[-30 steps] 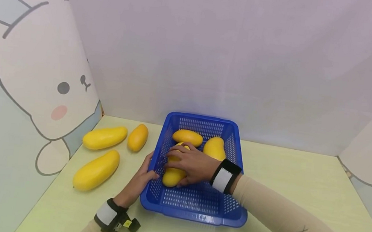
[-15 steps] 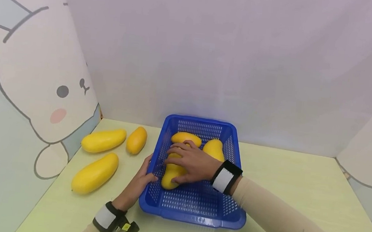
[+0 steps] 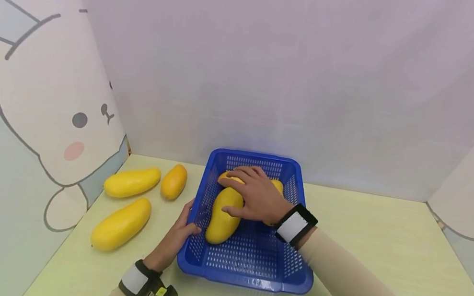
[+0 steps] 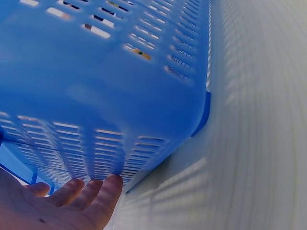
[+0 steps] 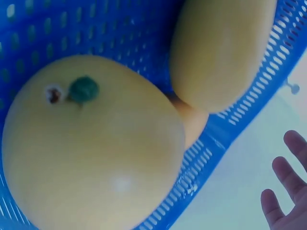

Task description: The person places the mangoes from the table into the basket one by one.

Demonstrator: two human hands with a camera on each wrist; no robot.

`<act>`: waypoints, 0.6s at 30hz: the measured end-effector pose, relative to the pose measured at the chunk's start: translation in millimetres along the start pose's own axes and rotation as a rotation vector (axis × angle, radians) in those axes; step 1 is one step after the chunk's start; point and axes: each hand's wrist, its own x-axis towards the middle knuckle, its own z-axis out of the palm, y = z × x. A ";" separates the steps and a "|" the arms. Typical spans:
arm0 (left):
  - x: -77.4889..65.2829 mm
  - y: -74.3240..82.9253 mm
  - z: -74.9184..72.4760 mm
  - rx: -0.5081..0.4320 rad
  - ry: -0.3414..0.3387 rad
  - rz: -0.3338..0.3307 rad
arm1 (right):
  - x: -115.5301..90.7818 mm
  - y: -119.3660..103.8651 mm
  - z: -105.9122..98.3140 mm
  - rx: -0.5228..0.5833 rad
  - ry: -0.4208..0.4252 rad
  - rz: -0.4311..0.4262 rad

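A blue plastic basket [image 3: 245,280] with slotted walls stands on the table. My left hand [image 3: 176,238] holds its left side, thumb over the rim; in the left wrist view the fingers [image 4: 109,195] lie along the outer wall [image 4: 105,86]. Above the contents is my right hand [image 3: 259,197], fingers spread and holding nothing. Just below it a large yellow mango [image 3: 222,223] lies along the basket's left side. Behind, partly covered by the hand, are another mango [image 3: 224,175] and one at the right [image 3: 278,185]. The right wrist view shows a mango [image 5: 96,153] close up.
Left of the basket on the pale green table [image 3: 362,238] lie two long yellow mangoes, one behind [image 3: 132,182] and one in front [image 3: 121,224], plus a smaller orange one [image 3: 174,182]. A pale back wall [image 3: 270,74] and a rabbit-print side panel [image 3: 41,113] enclose the table.
My right hand has let go of the large mango in the basket and risen slightly back and to the right. The left hand keeps its place on the rim.
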 end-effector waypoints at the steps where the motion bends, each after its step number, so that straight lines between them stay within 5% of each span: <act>1: 0.1 -0.1 -0.1 0.001 0.000 0.003 | -0.1 1.4 -1.6 0.005 0.013 0.012; 10: -0.8 0.8 -1.9 -0.006 -0.018 0.024 | -10.0 15.2 -17.6 0.043 0.177 0.148; 18: -0.1 1.3 -3.2 0.001 -0.020 0.011 | -16.8 17.8 -26.4 0.029 0.233 0.180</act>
